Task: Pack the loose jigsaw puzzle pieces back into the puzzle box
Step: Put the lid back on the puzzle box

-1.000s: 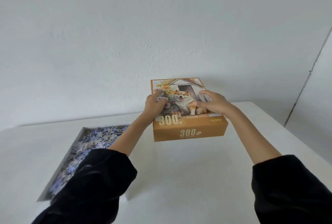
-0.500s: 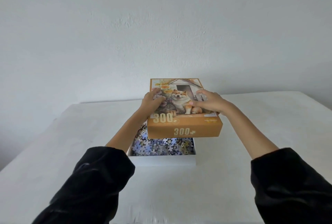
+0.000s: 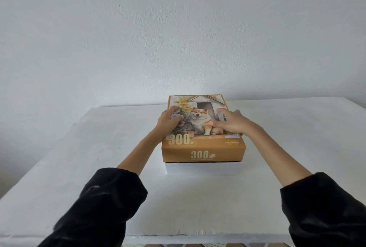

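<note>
The orange puzzle box lid (image 3: 204, 150), printed with a dog and "300", sits on top of the white box base (image 3: 204, 169), covering most of it; a strip of the base's front wall still shows below. The puzzle pieces are hidden inside. My left hand (image 3: 169, 120) holds the lid at its left edge, thumb and fingers on the top. My right hand (image 3: 232, 121) lies on the lid's right side, fingers spread over the top and edge.
The box stands in the middle of a white table (image 3: 79, 167), against a plain white wall (image 3: 178, 28). The table's near edge (image 3: 178, 236) runs along the bottom, with patterned floor just below it. My black sleeves fill the lower corners.
The lid was carried from the right over the open base full of pieces and lowered onto it. The pieces, visible before, are now covered.
</note>
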`<control>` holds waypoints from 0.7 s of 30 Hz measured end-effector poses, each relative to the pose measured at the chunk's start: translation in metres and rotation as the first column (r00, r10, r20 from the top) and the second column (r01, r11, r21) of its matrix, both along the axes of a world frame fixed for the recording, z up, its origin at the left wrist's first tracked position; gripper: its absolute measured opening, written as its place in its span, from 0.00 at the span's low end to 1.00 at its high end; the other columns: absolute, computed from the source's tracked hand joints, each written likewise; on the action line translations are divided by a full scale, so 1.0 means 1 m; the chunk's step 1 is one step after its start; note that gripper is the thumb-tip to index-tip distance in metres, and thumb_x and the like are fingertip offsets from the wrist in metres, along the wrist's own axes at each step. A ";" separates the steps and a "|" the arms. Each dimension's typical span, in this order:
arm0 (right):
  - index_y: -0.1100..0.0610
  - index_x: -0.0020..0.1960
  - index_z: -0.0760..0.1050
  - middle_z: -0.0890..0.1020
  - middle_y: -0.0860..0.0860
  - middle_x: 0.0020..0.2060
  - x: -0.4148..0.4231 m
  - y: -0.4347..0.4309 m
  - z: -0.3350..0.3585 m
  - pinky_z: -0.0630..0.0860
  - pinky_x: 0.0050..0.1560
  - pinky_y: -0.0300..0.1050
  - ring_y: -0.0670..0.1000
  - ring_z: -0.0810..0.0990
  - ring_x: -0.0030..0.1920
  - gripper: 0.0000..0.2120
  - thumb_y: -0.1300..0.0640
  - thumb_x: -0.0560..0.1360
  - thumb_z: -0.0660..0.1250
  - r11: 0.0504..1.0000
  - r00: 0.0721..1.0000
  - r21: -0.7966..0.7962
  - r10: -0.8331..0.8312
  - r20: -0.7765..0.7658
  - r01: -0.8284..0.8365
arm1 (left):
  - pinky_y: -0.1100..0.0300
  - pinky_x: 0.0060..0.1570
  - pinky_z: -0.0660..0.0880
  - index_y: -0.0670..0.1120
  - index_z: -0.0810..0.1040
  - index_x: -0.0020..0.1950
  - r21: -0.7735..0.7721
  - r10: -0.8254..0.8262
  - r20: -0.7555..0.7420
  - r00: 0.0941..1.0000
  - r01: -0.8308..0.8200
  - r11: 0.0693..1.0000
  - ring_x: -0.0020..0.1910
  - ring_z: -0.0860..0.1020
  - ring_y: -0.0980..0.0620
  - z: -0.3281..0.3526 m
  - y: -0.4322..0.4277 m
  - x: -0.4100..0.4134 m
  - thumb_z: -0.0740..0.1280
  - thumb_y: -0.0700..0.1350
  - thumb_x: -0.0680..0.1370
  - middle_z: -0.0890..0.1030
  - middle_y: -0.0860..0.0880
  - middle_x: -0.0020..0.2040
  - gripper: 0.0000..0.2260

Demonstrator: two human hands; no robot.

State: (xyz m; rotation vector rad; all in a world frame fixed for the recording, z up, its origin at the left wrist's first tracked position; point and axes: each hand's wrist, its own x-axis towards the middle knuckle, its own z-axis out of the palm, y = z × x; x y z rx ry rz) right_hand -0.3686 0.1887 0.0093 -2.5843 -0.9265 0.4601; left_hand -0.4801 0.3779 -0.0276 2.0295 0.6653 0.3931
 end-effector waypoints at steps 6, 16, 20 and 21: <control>0.48 0.74 0.52 0.58 0.62 0.68 -0.011 0.002 0.002 0.65 0.61 0.51 0.62 0.66 0.66 0.32 0.38 0.75 0.57 1.000 0.998 -0.003 -0.015 0.053 0.015 | 0.58 0.44 0.78 0.53 0.65 0.70 0.013 -0.024 0.004 1.000 0.024 1.000 0.57 0.76 0.43 -0.005 0.004 -0.005 0.60 0.49 0.79 0.66 0.42 0.69 0.19; 0.48 0.73 0.55 0.58 0.62 0.68 -0.012 0.000 -0.005 0.66 0.61 0.50 0.60 0.64 0.67 0.30 0.43 0.76 0.60 0.989 0.997 0.131 -0.067 -0.040 0.072 | 0.62 0.38 0.77 0.52 0.65 0.70 0.012 -0.053 -0.016 0.998 0.053 0.999 0.56 0.77 0.43 -0.006 0.001 0.001 0.60 0.49 0.79 0.67 0.41 0.68 0.19; 0.48 0.72 0.58 0.61 0.62 0.67 -0.010 -0.001 -0.017 0.66 0.61 0.50 0.58 0.61 0.69 0.28 0.43 0.75 0.62 0.979 0.994 0.183 -0.075 -0.083 0.089 | 0.65 0.36 0.76 0.50 0.65 0.71 0.030 -0.045 -0.029 0.999 0.046 0.999 0.55 0.77 0.44 -0.007 -0.003 0.000 0.60 0.48 0.80 0.67 0.41 0.68 0.19; 0.48 0.71 0.59 0.62 0.62 0.67 -0.009 -0.002 -0.020 0.66 0.60 0.50 0.58 0.60 0.69 0.28 0.43 0.75 0.62 0.978 0.993 0.189 -0.075 -0.086 0.090 | 0.65 0.37 0.76 0.50 0.65 0.70 0.046 -0.045 -0.031 0.999 0.046 0.998 0.56 0.77 0.44 -0.007 -0.003 0.000 0.60 0.48 0.80 0.68 0.40 0.68 0.19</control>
